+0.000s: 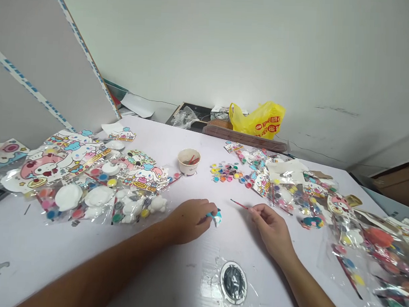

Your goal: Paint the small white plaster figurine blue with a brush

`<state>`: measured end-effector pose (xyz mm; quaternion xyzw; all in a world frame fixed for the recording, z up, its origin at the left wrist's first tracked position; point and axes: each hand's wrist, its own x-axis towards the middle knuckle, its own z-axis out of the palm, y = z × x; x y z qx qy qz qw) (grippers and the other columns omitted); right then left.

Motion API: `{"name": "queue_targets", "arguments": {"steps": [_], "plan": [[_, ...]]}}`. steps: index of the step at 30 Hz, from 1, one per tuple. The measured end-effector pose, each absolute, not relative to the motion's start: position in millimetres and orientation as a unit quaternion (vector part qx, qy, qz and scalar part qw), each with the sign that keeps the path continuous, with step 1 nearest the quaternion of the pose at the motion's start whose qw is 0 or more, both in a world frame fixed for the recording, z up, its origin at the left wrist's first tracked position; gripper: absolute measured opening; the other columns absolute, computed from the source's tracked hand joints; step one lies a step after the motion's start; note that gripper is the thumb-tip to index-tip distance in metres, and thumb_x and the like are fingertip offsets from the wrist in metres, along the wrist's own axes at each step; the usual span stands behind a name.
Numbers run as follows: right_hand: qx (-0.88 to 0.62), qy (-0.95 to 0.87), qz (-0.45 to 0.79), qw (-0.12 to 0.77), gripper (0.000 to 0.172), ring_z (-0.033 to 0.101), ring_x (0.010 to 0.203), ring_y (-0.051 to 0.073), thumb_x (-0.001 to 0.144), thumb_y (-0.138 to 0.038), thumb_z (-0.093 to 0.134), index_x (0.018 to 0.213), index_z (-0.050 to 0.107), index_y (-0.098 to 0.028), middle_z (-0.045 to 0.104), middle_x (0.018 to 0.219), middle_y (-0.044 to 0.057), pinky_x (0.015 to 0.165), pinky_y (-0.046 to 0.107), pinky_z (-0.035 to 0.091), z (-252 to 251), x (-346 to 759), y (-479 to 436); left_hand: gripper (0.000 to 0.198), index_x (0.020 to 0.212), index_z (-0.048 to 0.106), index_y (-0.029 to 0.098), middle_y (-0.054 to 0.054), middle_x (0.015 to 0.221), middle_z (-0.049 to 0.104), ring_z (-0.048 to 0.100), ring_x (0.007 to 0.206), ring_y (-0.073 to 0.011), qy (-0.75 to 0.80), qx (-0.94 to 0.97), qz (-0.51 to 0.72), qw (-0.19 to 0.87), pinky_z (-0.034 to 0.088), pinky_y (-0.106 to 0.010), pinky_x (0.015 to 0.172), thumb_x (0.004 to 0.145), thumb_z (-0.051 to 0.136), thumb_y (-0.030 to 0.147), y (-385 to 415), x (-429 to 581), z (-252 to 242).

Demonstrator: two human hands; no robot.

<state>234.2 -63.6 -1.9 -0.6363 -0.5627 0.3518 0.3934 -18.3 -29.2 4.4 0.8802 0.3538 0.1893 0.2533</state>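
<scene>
My left hand (191,220) pinches a small white figurine (217,218) with blue and dark paint on it, just above the tabletop. Most of its near side is hidden behind my fingers. Between thumb and fingers of my right hand (269,227) is a thin red paintbrush (239,204), its dark tip pointing left towards the figurine but apart from it. Beyond my hands lies a cluster of small paint pots (226,172) in many colours. A paper cup (188,162) with red sticks inside stands to their left.
Clear packets of white figurines and paints (98,199) cover the left side. More packets (352,235) lie at the right, near a painted blue figurine (312,222). A round black disc (233,282) is set at the front. Behind the table sits a yellow plastic bag (259,122).
</scene>
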Motion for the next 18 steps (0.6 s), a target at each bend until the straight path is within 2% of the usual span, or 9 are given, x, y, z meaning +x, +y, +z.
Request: {"name": "queue_targets", "arguments": {"steps": [3, 6, 9, 13, 18], "plan": [[-0.651, -0.581, 0.308, 0.379, 0.048, 0.035, 0.053, 0.013, 0.093, -0.056, 0.046, 0.060, 0.041, -0.021, 0.037, 0.055, -0.004, 0.052, 0.026, 0.029, 3.1, 233.4, -52.9, 0.014, 0.093, 0.055, 0.021, 0.002, 0.077, 0.054, 0.051, 0.068, -0.0149, 0.353, 0.880, 0.192, 0.254, 0.036, -0.026, 0.063, 0.085, 0.046, 0.013, -30.5, -18.8, 6.5], [-0.632, -0.644, 0.252, 0.351, 0.047, 0.036, 0.054, 0.014, 0.096, -0.054, 0.039, 0.062, 0.036, -0.022, 0.037, 0.056, -0.004, 0.052, 0.027, 0.029, 18.7, 230.6, -31.8, 0.013, 0.092, 0.054, 0.020, 0.002, 0.078, 0.055, 0.051, 0.070, -0.0152, 0.353, 0.879, 0.196, 0.253, 0.036, -0.026, 0.063, 0.085, 0.047, 0.012, -31.3, -18.8, 7.1], [-0.600, -0.707, 0.210, 0.310, 0.040, 0.038, 0.055, 0.014, 0.095, -0.050, 0.044, 0.068, 0.039, -0.023, 0.040, 0.059, -0.004, 0.052, 0.026, 0.030, 40.9, 222.0, -6.7, 0.011, 0.089, 0.054, 0.020, 0.002, 0.077, 0.054, 0.051, 0.070, -0.0153, 0.353, 0.879, 0.195, 0.254, 0.036, -0.026, 0.064, 0.083, 0.049, 0.012, -31.7, -18.4, 7.7], [-0.560, -0.780, 0.156, 0.230, 0.031, 0.044, 0.057, 0.014, 0.091, -0.040, 0.056, 0.070, 0.043, -0.023, 0.052, 0.062, -0.003, 0.054, 0.025, 0.031, 63.4, 208.1, 17.5, 0.011, 0.089, 0.053, 0.020, 0.002, 0.076, 0.054, 0.051, 0.070, -0.0157, 0.359, 0.877, 0.193, 0.254, 0.036, -0.027, 0.065, 0.082, 0.051, 0.012, -32.3, -18.2, 8.2], [-0.547, -0.791, 0.157, 0.226, 0.022, 0.048, 0.058, 0.015, 0.089, -0.033, 0.058, 0.072, 0.048, -0.023, 0.059, 0.064, -0.003, 0.056, 0.026, 0.035, 67.1, 200.9, 29.1, 0.012, 0.092, 0.052, 0.021, 0.002, 0.078, 0.055, 0.052, 0.072, -0.0160, 0.357, 0.877, 0.195, 0.257, 0.035, -0.027, 0.066, 0.083, 0.053, 0.013, -32.0, -19.5, 6.0]]}}
